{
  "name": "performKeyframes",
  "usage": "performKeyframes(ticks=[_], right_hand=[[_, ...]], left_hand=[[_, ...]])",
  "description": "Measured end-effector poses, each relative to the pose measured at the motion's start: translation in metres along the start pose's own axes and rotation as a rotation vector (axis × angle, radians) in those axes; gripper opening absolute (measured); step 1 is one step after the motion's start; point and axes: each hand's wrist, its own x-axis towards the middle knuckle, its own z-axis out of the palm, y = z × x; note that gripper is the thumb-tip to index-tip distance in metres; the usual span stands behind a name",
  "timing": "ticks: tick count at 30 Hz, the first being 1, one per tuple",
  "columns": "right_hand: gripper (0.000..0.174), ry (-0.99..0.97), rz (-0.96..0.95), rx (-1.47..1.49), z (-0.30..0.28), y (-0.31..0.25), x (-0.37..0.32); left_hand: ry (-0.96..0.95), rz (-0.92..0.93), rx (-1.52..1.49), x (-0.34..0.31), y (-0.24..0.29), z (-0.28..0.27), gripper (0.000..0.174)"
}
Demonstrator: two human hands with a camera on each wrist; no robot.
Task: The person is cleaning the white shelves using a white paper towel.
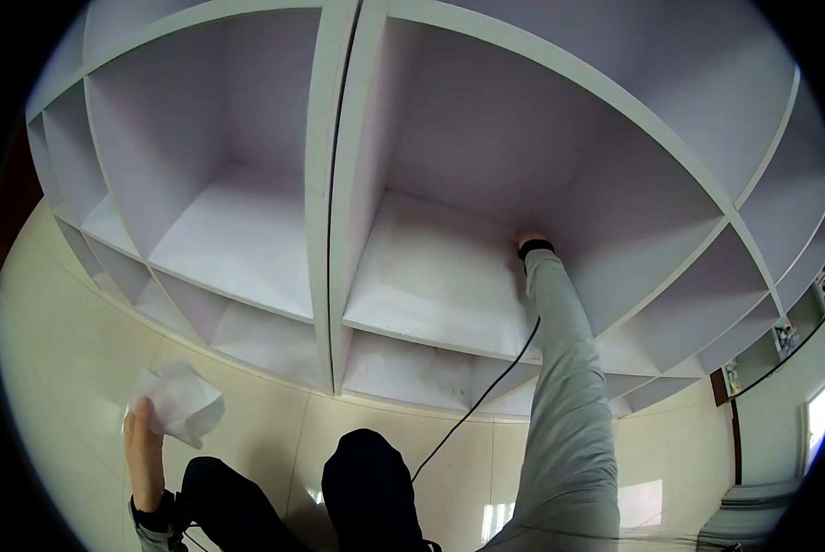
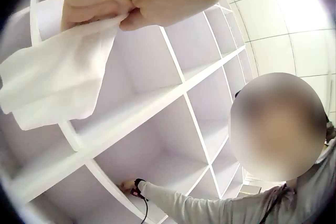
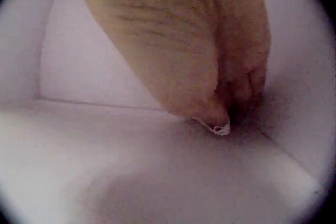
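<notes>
My left hand (image 1: pixel 144 453) pinches a thin white tissue (image 1: pixel 188 405) low on the left, out in front of the shelves. In the left wrist view the tissue (image 2: pixel 58 77) hangs loose and creased from the fingers. My right hand (image 1: pixel 529 237) reaches deep into a cubby of the white shelf unit (image 1: pixel 449 267), down at its back right corner. The right wrist view shows curled fingers (image 3: pixel 202 103) low over the cubby floor. A small white crumpled edge (image 3: pixel 223 128) pokes out beneath them, the rest hidden by the hand.
White dividers (image 1: pixel 334 184) split the unit into several cubbies on both sides. A black cable (image 1: pixel 477 400) runs from the right wrist toward the lap. My knees (image 1: pixel 366 488) are close before the lowest shelves, over a pale tiled floor (image 1: pixel 72 368).
</notes>
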Motion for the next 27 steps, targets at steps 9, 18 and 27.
performKeyframes(ticks=[9,18,27], right_hand=[[0.021,-0.013,-0.306,-0.132,-0.005,0.030,-0.118],[0.016,0.444,-0.236,-0.321,0.012,0.039,-0.277],[0.020,0.504,-0.509,0.014,-0.002,0.000,-0.278]], left_hand=[[-0.178,-0.031,-0.075,0.009,-0.003,0.012,0.032],[-0.329,-0.100,-0.117,0.036,-0.020,0.009,0.035],[-0.294,-0.139,-0.120,0.041,-0.019,0.000,0.037]])
